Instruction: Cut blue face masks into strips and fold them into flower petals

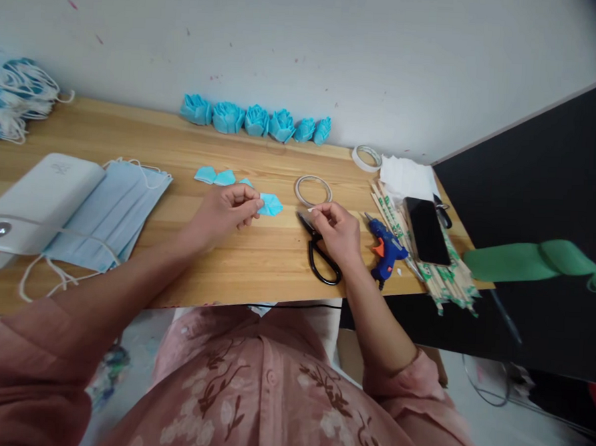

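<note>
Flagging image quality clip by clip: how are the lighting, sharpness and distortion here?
Head view: soft, fairly even light, with no strong glare on the phone screen; head view: left hand and right hand slightly soft but readable; head view: apparent wide-angle stretch toward the edges, the green object looking soft; head view: top right corner dark.

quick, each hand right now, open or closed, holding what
Left hand: closed, pinching a blue piece.
Right hand: closed, pinching a tiny white bit.

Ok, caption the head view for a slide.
Left hand holding a blue piece, right hand near the scissors, six blue flowers behind.
</note>
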{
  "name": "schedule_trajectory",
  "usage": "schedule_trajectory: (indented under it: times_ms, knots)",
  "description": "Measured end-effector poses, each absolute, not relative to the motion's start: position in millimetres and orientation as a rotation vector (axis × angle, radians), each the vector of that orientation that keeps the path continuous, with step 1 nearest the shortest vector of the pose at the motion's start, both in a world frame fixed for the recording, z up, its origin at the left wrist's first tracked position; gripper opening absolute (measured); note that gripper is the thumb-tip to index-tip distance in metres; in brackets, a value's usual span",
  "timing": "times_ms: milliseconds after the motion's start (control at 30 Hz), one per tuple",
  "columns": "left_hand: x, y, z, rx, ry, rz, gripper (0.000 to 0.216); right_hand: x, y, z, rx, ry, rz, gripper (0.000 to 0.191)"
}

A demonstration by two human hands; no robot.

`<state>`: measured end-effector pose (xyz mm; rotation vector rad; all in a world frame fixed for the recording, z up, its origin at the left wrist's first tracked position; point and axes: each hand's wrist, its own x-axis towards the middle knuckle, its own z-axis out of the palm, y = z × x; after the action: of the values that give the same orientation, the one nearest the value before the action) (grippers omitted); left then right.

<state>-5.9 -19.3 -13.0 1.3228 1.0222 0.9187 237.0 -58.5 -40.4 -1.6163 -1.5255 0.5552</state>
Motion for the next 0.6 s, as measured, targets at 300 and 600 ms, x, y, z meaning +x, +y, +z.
schedule_trajectory:
  times_ms: [300, 600]
  knots:
    - [-7.1, -22.2, -15.3, 0.986, 0.709, 0.803, 0.032, 208.2, -74.7, -13.4, -1.332, -1.823, 0.154, 0.012]
    - [-7.1, -24.0, -11.6, 0.874, 0.688, 0.79, 0.025, 188.8, -73.9, -10.2, -1.083, -2.036, -0.26, 0.016]
